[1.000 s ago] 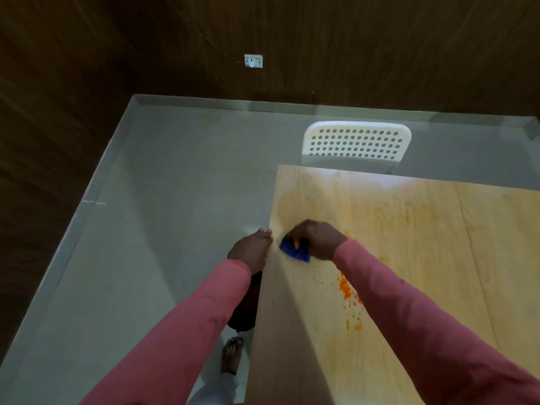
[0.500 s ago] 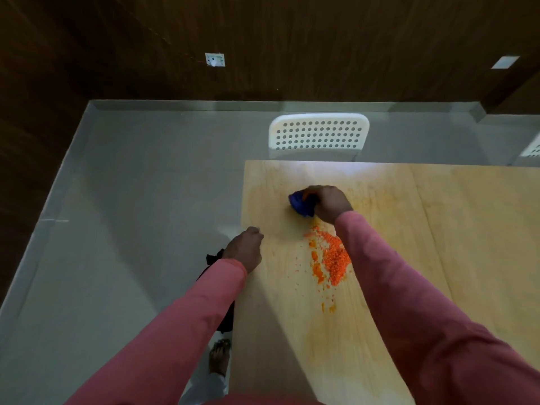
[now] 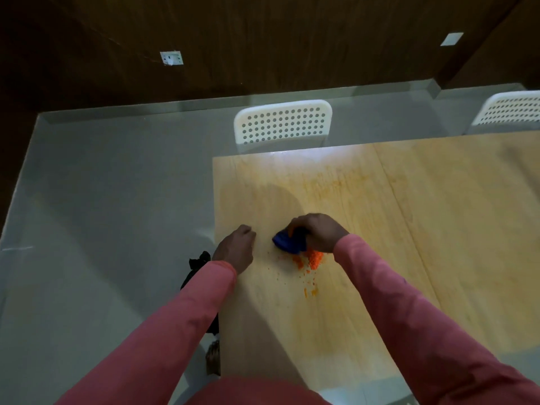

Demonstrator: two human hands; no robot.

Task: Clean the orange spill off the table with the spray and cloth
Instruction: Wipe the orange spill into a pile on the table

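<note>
We see the right hand point(image 3: 317, 232) with its fingers curled over a blue cloth point(image 3: 289, 243), which it presses down on the wooden table point(image 3: 438, 229). Just behind this grip, on the side of the person, lies the orange spill point(image 3: 313, 260) — a small heap of crumbs touching the cloth's near edge, with loose bits scattered further toward the person. To the left of the grip, near but apart, the left hand point(image 3: 236, 248) rests at the table's left edge with fingers curled under; we see nothing held in it. Beyond the grip, past the table's far edge, stands a white chair point(image 3: 283, 121) — a second one point(image 3: 510, 112) is further right.
</note>
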